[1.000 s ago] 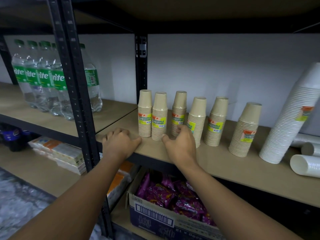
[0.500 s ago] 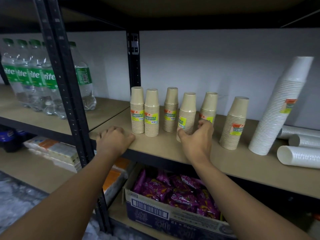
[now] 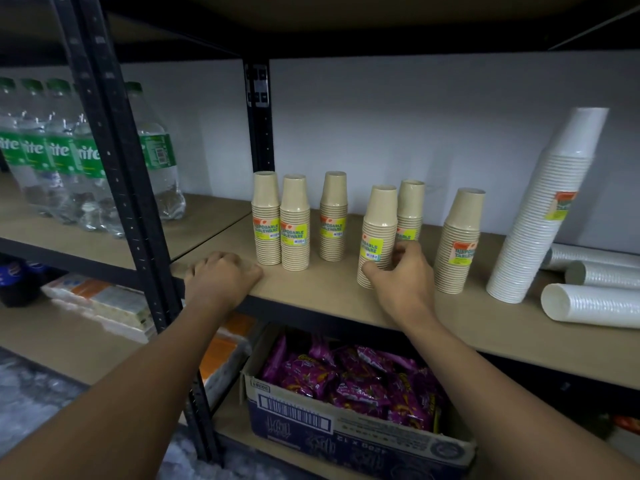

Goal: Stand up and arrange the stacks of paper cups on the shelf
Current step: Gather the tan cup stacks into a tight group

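The fourth stack of beige paper cups [image 3: 379,233] is now gripped near its base by the right hand [image 3: 398,275], thumb and fingers curled round it; half a second earlier this hand was only reaching in. The stack stands forward of the row, at 6 o'clock of the fifth stack [image 3: 410,209]. The left hand [image 3: 221,275] is rested on the shelf [image 3: 329,289] edge at 9 o'clock, fingers curled, nothing held. Realignment is judged begun
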